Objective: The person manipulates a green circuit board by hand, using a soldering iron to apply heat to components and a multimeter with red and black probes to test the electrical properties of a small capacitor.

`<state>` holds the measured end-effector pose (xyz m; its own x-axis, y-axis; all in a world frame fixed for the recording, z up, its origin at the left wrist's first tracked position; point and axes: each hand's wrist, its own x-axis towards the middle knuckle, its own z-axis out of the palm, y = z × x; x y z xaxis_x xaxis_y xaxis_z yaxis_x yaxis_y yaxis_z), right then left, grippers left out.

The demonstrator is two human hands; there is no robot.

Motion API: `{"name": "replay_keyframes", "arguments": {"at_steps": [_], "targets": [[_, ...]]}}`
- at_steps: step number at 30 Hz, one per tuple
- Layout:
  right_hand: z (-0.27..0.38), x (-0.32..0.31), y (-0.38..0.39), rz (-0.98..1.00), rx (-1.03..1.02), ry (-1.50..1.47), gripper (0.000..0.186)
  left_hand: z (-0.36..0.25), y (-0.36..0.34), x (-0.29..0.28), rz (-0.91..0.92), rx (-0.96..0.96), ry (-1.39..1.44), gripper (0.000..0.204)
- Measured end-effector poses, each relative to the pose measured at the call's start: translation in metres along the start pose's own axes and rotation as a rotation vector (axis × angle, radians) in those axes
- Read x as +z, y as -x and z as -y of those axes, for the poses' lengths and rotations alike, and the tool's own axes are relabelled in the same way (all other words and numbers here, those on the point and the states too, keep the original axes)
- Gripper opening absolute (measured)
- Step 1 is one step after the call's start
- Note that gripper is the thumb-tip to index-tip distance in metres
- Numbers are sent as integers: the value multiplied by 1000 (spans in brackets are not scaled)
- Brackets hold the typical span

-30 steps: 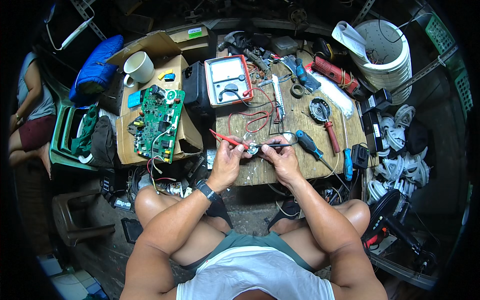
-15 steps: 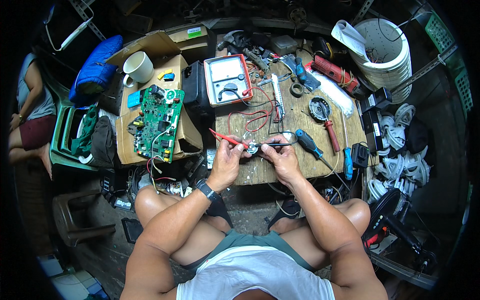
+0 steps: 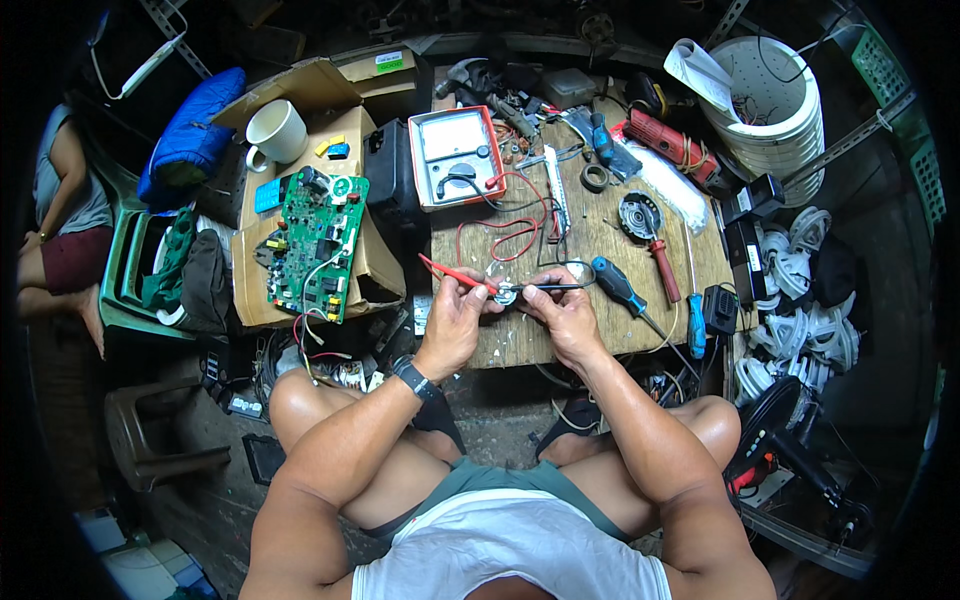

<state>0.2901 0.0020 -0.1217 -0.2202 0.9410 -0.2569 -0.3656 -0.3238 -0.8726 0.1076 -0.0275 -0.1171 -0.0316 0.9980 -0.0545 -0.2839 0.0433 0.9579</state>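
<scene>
Between my fingers, above the front of the wooden workbench [image 3: 590, 250], is a small round metallic part [image 3: 506, 294] whose kind I cannot make out. My left hand [image 3: 455, 318] pinches a red test probe [image 3: 455, 274] whose tip side points at that part. A black test probe [image 3: 550, 288] is in my right hand [image 3: 563, 318], its tip side also meeting the part. Red and black leads run from the probes to an analog multimeter [image 3: 455, 155] in a red-edged box. Just right of my right hand lies a blue-and-black screwdriver [image 3: 618, 285].
Left stands a cardboard box [image 3: 385, 255] carrying a green circuit board [image 3: 322, 245] and a white mug [image 3: 277, 133]. On the bench's right are a round motor part [image 3: 640, 215], a red-handled screwdriver [image 3: 663, 270] and a red power tool [image 3: 670, 148]. A white bucket [image 3: 775, 100] stands behind. A person [image 3: 75, 200] sits far left.
Both hands stay nearly in place with the probes. The small round part between them has tilted or shifted slightly.
</scene>
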Motion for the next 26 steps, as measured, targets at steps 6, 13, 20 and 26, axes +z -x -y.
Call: {"name": "replay_keyframes", "arguments": {"at_steps": [6,13,20,26], "targets": [[1,0,0,-2,8,5,16,0,0,1,0,1,12,21],[4,3,1,-12,17,30,16,0,0,1,-1,-3,17,20],[2,0,0,1,2,23,16,-2,0,2,9,18,18,19],[1,2,1,-6,-10,27,17,0,-1,0,6,16,12,19]]}}
